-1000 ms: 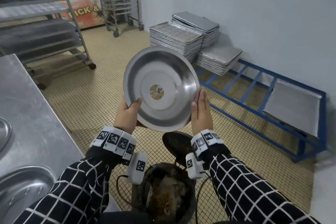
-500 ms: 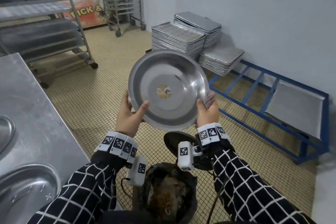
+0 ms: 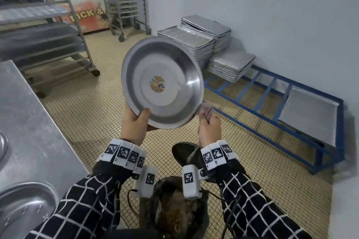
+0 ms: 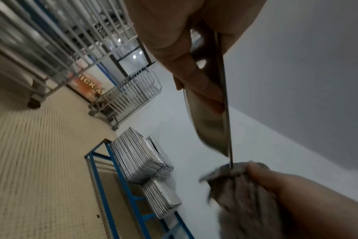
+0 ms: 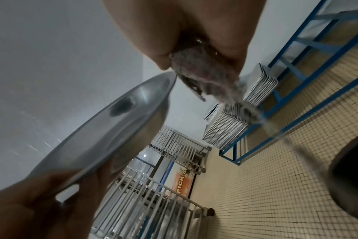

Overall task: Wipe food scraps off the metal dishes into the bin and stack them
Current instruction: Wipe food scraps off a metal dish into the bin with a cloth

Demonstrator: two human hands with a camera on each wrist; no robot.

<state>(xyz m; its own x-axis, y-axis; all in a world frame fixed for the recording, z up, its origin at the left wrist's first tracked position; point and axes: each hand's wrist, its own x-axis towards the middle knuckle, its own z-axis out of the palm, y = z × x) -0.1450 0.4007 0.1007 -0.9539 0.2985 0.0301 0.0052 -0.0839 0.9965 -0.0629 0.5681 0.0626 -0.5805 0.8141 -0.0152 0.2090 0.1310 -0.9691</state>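
A round metal dish (image 3: 165, 75) with a small sticker in its middle is held up, tilted with its inside toward me. My left hand (image 3: 139, 120) grips its lower left rim, thumb on the inside. My right hand (image 3: 209, 128) grips a bunched grey cloth (image 3: 206, 109) at the dish's lower right rim. In the left wrist view the dish (image 4: 213, 126) is edge-on and its rim meets the cloth (image 4: 241, 194). The right wrist view shows the cloth (image 5: 202, 76) beside the dish (image 5: 112, 126). A dark bin (image 3: 144, 213) holding brown scraps stands below my wrists.
A steel counter (image 3: 29, 122) at the left carries other metal dishes (image 3: 21, 205). The bin's dark lid (image 3: 182, 153) stands open under my right wrist. Stacked baking trays (image 3: 194, 44) and a blue floor frame (image 3: 272, 106) line the right wall. Wheeled racks (image 3: 48, 35) stand behind.
My right hand went from lying flat on the dish's right rim to gripping the cloth, and slid down to the lower right edge. The dish turned a little in my left hand.
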